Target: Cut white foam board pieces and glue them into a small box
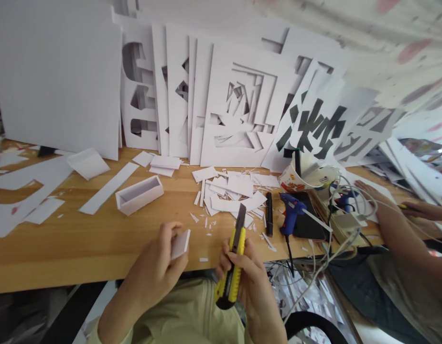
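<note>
Holding a small white piece of foam board (180, 243) between thumb and fingers, the person's left hand (152, 272) has its grip closed on it, just over the near edge of the long wooden surface (99, 239). The right hand (247, 277) has its grip wrapped tight around a yellow and black cutter knife (232, 272), with the dark end pointing up and away. The knife and the small piece are near each other but not touching. A lot of cutting looks done: a pile of white scraps (231, 191) lies on the surface, and big white boards with shapes cut out (242, 110) lean at the back. A little open white box (139, 194) sits finished-looking to the left. The small piece in the hand is not joined to anything yet, so it looks like some trimming or sticking is left. A blue glue gun (290, 210) rests to the right of the scraps, beside a black stick (269, 208). Another person's arm (396, 229) lies on the surface at the far right.
</note>
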Action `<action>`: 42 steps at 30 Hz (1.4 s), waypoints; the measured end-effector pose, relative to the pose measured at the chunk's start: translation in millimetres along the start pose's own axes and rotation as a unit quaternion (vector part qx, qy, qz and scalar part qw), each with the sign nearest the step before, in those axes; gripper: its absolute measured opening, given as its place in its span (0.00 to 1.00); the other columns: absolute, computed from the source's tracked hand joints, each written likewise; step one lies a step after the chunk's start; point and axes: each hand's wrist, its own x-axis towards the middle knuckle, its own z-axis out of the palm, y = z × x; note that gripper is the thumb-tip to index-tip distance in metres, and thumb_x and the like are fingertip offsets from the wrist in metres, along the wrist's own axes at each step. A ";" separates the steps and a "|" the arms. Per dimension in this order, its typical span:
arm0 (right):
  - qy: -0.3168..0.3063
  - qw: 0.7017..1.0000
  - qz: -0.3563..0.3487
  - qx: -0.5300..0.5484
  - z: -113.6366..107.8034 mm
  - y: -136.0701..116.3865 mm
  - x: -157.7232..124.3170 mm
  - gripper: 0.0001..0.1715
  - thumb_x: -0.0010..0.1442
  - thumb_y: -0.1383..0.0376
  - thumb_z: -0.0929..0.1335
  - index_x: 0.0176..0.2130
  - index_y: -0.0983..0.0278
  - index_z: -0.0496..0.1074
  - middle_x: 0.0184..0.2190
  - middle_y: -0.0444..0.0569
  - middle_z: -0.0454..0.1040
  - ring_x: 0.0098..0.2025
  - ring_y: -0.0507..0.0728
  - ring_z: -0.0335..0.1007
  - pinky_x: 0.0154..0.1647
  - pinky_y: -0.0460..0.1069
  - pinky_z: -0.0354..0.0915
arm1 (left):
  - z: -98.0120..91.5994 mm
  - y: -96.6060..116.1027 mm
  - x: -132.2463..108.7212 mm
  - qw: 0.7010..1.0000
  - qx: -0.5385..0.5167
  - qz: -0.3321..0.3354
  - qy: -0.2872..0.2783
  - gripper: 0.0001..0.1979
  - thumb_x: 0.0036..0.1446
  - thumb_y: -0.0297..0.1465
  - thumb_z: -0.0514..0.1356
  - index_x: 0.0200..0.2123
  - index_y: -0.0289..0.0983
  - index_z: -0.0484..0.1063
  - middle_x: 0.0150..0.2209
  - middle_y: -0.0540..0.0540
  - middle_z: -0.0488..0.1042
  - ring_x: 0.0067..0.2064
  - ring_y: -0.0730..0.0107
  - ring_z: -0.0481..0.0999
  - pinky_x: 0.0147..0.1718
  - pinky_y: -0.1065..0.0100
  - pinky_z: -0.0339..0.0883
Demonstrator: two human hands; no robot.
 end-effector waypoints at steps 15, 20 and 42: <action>0.016 0.997 0.010 -0.074 -1.7 1.1 -3.9 0.36 0.58 0.59 0.79 0.59 0.52 0.64 0.38 0.43 0.78 0.26 0.51 0.72 0.25 0.46 0.72 | -22.6 -24.5 18.9 0.937 -0.211 -0.234 0.150 0.31 0.46 0.52 0.71 0.47 0.39 0.74 0.38 0.43 0.85 0.31 0.58 0.83 0.29 0.63 0.75; -0.009 0.967 -0.059 -0.248 -6.3 16.0 1.1 0.34 0.66 0.53 0.73 0.66 0.52 0.65 0.45 0.48 0.79 0.26 0.51 0.69 0.24 0.46 0.70 | -18.1 -30.6 18.5 0.970 0.055 -0.096 0.217 0.14 0.56 0.46 0.66 0.33 0.41 0.80 0.33 0.44 0.85 0.34 0.57 0.84 0.38 0.62 0.74; 0.073 0.955 -0.121 -0.260 -10.4 41.4 -0.1 0.25 0.64 0.48 0.73 0.56 0.55 0.74 0.49 0.50 0.78 0.46 0.57 0.75 0.45 0.48 0.72 | -10.2 -8.6 14.9 0.893 -0.391 -0.218 0.053 0.29 0.58 0.47 0.68 0.56 0.41 0.66 0.44 0.43 0.84 0.34 0.63 0.83 0.38 0.64 0.77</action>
